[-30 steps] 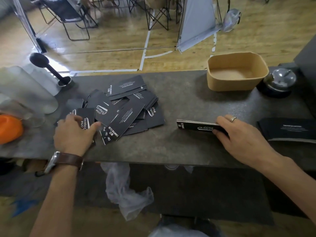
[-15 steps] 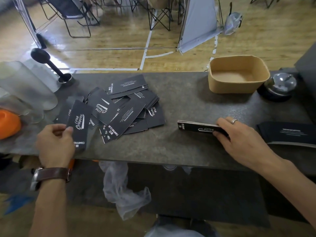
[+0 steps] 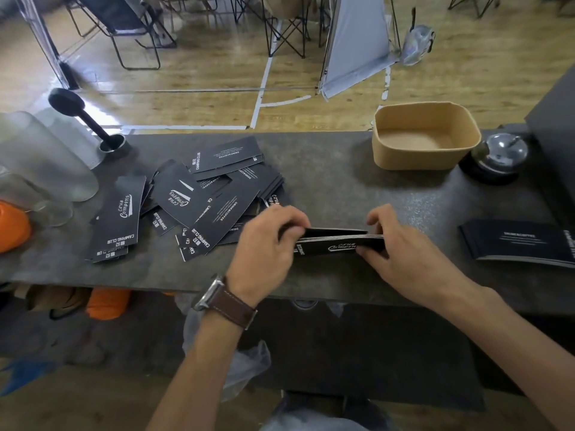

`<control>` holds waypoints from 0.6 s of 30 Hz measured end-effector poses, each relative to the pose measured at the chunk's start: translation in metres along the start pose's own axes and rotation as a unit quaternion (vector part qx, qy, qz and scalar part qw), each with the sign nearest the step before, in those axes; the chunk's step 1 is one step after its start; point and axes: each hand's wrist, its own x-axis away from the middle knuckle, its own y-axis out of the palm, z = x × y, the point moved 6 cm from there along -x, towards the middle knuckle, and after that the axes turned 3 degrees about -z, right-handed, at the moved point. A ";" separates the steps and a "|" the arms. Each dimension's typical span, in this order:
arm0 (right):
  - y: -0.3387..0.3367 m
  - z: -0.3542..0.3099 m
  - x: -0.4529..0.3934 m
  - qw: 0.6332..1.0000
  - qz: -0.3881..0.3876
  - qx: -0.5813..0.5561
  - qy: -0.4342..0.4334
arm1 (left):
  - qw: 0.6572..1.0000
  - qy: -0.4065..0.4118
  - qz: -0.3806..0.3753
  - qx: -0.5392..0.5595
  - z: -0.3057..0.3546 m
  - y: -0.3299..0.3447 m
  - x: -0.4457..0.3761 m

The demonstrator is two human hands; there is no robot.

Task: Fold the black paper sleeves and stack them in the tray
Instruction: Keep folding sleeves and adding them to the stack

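A small stack of folded black paper sleeves [image 3: 337, 241] stands on its edge at the counter's middle front. My left hand [image 3: 264, 253] pinches its left end and my right hand [image 3: 395, 244] grips its right end. A loose pile of flat black sleeves [image 3: 214, 197] with white print lies to the left, and one sleeve [image 3: 119, 219] lies apart at the pile's left side. The tan tray [image 3: 423, 160] stands at the back right with nothing inside it that I can see.
Another stack of black sleeves [image 3: 516, 241] lies at the right edge. A silver call bell [image 3: 497, 157] sits beside the tray. At the left stand clear plastic cups [image 3: 40, 160], a black tamper [image 3: 90, 122] and an orange object [image 3: 12, 225]. The counter's front edge runs just under my wrists.
My left hand laid down the sleeve it had lifted at the pile's left side, then crossed right to take the left end of the stack that my right hand holds.
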 end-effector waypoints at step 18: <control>0.008 -0.012 -0.002 0.993 -0.020 0.109 -0.041 | 0.996 -0.045 0.000 0.072 0.002 0.039 0.005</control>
